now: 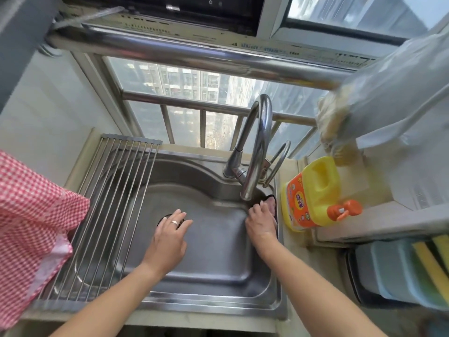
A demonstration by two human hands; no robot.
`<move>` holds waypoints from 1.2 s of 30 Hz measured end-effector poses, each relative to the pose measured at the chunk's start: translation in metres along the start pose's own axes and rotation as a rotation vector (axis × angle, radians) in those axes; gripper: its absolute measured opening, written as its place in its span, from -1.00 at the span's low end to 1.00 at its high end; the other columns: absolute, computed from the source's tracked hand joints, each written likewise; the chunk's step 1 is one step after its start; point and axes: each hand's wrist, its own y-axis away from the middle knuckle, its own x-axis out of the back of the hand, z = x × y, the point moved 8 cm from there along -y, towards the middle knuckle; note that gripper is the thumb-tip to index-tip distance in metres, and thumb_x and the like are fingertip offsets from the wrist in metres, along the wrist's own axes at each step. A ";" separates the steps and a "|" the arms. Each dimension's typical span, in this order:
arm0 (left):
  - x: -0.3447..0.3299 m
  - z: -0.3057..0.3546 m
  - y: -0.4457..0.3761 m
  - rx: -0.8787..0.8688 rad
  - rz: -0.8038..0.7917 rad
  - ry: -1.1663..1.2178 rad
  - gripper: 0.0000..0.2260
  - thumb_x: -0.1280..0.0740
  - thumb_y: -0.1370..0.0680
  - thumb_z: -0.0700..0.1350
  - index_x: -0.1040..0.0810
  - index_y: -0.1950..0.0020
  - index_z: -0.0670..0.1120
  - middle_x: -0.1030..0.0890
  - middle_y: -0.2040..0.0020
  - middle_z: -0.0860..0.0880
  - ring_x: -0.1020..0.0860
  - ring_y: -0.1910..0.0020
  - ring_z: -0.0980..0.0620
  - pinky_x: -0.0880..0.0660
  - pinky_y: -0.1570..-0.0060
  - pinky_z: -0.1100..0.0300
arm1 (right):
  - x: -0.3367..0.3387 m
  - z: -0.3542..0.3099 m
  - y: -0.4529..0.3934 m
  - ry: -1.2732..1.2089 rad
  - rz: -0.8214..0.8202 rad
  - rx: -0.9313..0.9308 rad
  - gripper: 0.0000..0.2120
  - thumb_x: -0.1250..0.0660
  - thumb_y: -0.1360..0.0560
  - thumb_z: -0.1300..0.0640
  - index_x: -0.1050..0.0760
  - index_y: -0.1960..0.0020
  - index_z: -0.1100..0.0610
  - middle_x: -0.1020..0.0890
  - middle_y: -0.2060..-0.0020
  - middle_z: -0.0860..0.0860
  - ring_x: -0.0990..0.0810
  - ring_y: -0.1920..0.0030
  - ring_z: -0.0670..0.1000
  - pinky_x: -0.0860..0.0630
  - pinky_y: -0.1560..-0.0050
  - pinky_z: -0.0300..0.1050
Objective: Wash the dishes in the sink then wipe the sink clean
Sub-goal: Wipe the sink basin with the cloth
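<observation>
Sink (218, 259): steel basin, seen from above; no dishes show inside it, so the washing is probably done and the wiping is the step in hand.
Left hand (170, 237): fingers straight and spread, lying flat over the drain (162, 220) at the far left of the basin floor; it holds nothing.
Right hand (261, 222): at the far right corner of the basin, below the tap's spout; its fingers bend onto a small dark thing.
Dark thing (271, 203): possibly a cloth or scrubber wedged against the right wall; the hand covers most of it, so its kind and the grip on it cannot be told with certainty.
Key relation: the dark thing lies at the right hand's fingertips and well apart from the left hand; its visible part runs along the right wall, near to far. The right hand is plainly the nearer.
Tap (257, 152): curved steel neck, spout just above the right hand.
Rack (107, 215): roll-up bars across the left part of the basin, long axis near to far.
Soap bottle (313, 193): yellow with an orange pump, on the counter just right of the basin.
Checked cloth (31, 224): red and white, at the left edge.
</observation>
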 end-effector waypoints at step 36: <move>-0.051 0.000 0.124 0.035 -0.316 -0.021 -0.42 0.22 -0.62 0.17 -0.57 -0.24 0.10 -0.58 -0.22 0.15 -0.47 -0.35 0.10 -0.34 -0.32 0.11 | -0.015 0.012 0.081 -0.249 0.157 -0.278 -0.51 -0.12 -0.57 0.17 -0.33 -0.50 0.01 -0.47 -0.29 0.21 -0.39 -0.33 0.24 -0.31 -0.20 0.17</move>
